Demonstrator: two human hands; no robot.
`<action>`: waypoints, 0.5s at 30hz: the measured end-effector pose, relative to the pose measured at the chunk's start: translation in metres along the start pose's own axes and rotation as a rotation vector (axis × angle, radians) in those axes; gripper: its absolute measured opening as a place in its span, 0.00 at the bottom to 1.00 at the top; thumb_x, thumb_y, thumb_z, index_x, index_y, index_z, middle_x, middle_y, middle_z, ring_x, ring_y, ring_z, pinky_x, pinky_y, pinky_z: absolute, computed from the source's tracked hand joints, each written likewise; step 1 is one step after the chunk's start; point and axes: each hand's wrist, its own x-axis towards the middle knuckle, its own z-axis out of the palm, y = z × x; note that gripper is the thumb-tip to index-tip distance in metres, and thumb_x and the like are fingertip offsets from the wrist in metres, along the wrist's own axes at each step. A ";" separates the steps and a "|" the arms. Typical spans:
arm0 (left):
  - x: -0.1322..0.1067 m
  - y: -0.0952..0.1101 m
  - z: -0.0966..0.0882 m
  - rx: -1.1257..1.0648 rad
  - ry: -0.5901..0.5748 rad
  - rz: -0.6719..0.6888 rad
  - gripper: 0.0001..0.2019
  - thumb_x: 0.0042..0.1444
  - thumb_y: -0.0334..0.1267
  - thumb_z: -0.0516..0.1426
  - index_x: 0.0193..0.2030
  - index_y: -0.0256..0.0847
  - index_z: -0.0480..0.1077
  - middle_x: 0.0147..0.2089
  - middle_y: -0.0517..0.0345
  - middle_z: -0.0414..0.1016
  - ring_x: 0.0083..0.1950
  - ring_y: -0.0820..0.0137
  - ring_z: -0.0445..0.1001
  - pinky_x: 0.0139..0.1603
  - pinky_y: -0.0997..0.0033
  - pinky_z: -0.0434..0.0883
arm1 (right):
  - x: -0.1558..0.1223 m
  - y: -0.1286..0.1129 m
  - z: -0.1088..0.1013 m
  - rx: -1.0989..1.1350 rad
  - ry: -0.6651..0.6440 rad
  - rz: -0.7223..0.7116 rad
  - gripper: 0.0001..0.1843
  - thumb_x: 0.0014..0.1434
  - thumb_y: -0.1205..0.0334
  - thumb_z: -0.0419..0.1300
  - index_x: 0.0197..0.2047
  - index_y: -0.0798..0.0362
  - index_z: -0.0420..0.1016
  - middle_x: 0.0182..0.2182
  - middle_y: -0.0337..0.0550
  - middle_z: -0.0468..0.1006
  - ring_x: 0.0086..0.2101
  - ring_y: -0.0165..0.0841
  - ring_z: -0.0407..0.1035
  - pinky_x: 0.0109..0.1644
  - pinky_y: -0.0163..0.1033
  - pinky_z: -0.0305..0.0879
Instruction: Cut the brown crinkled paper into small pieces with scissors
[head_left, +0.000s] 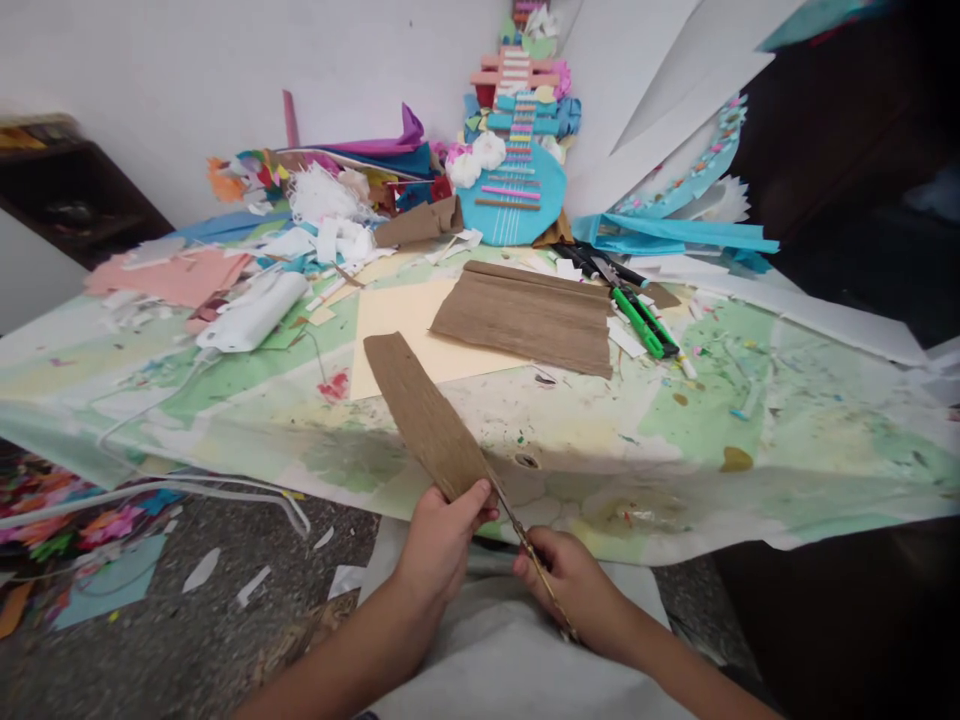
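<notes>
My left hand (450, 535) pinches the lower end of a long brown crepe paper strip (424, 410), which slants up and left over the table's front edge. Closed round a thin, gold-coloured pair of scissors (540, 570), seen edge-on, is my right hand (574, 580). Their narrow blades run up along the strip's lower right edge, beside my left fingertips; whether they are apart cannot be seen. Beyond the hands, a wider piece of brown crepe paper (532, 315) lies partly over a cream sheet (397, 305).
A green box cutter (641, 320) lies right of the brown paper, near black pens. At left are a white power strip (255, 310) and pink paper (169, 275). A blue paper guitar (514, 195) leans against the wall. Paper scraps litter the floor.
</notes>
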 end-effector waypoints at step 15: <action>-0.001 0.002 0.004 0.046 0.049 0.019 0.09 0.36 0.34 0.60 0.24 0.32 0.65 0.21 0.60 0.66 0.23 0.76 0.65 0.21 0.77 0.64 | 0.000 0.006 -0.003 0.040 -0.029 -0.006 0.22 0.47 0.41 0.49 0.20 0.53 0.55 0.17 0.34 0.54 0.21 0.25 0.48 0.22 0.31 0.44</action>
